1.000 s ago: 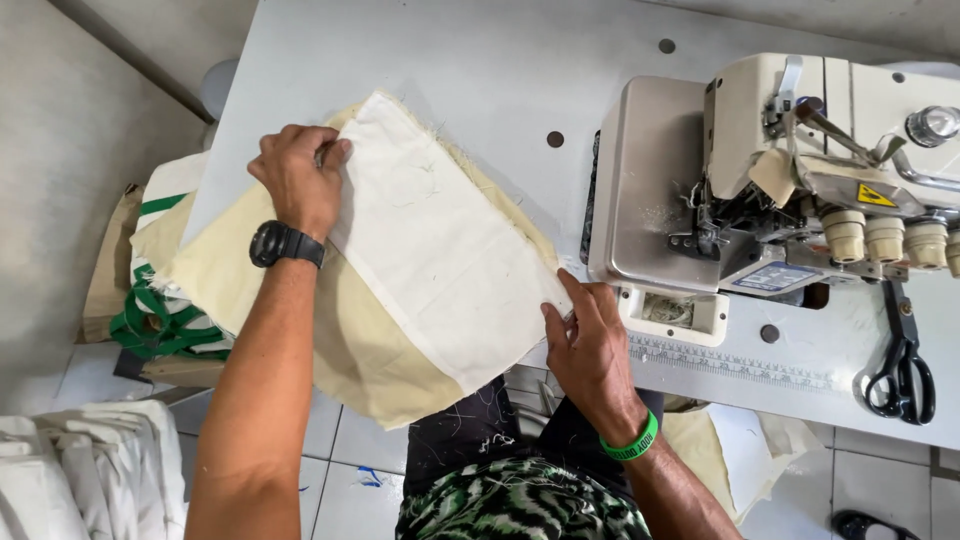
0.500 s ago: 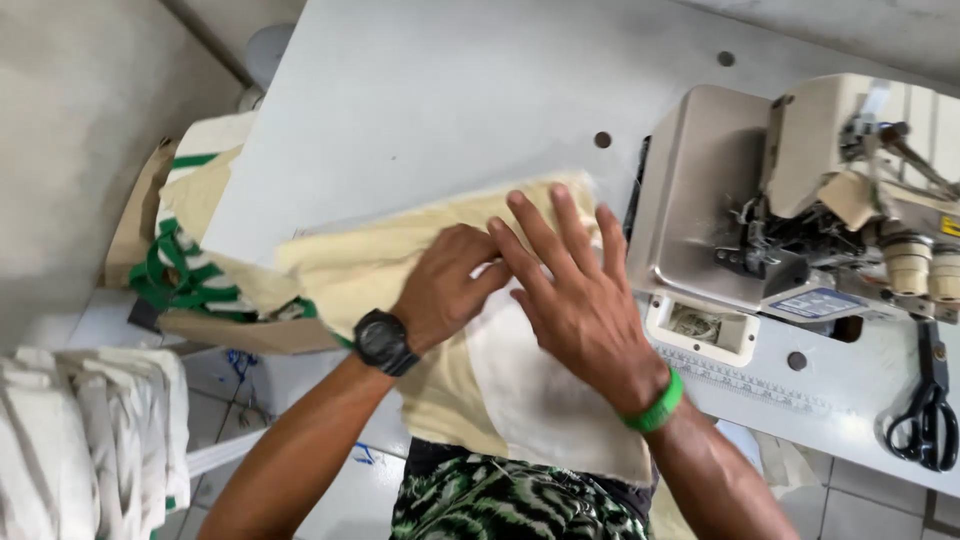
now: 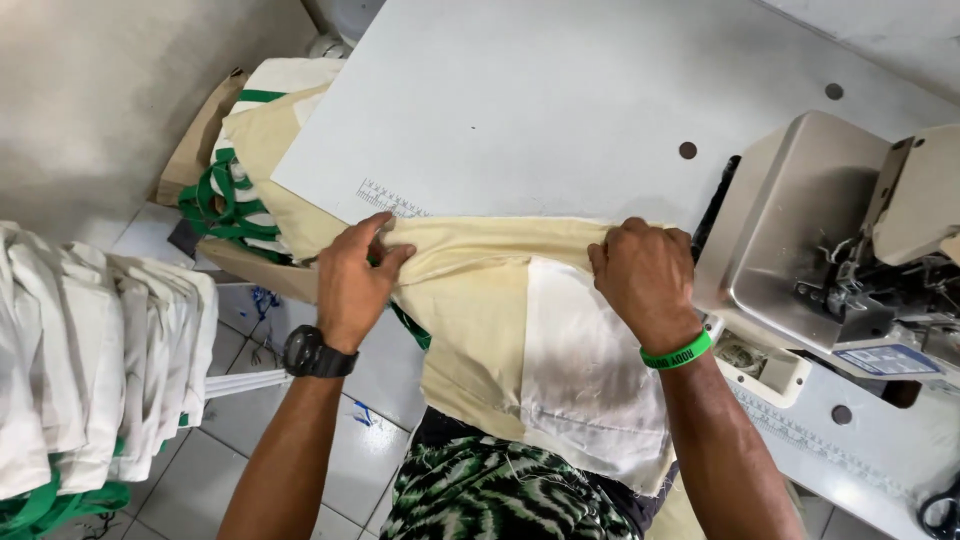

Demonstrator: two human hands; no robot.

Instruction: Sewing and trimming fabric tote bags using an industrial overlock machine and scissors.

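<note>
Cream fabric panel [image 3: 480, 330] folded at counter [image 3: 560, 110] edge; left hand [image 3: 352, 280] and right hand [image 3: 645, 280] closed, gripping fold. Not yet at sewing machine [image 3: 840, 240].

Count, head view: two hands, left [image 3: 352, 275] and right [image 3: 645, 278], each gripping the folded top edge of one cream fabric piece [image 3: 480, 320] that carries one white panel [image 3: 590, 370]; one black wristwatch [image 3: 316, 353] and one green wristband [image 3: 677, 352]. One counter [image 3: 560, 110] with four dark round holes visible, one sewing machine [image 3: 840, 250], one pair of scissors [image 3: 940, 515] partly cut off at the frame edge. One stack of white folded pieces [image 3: 90, 350] at left and one heap of cream pieces with green straps [image 3: 235, 190]; individual items in either not countable.
</note>
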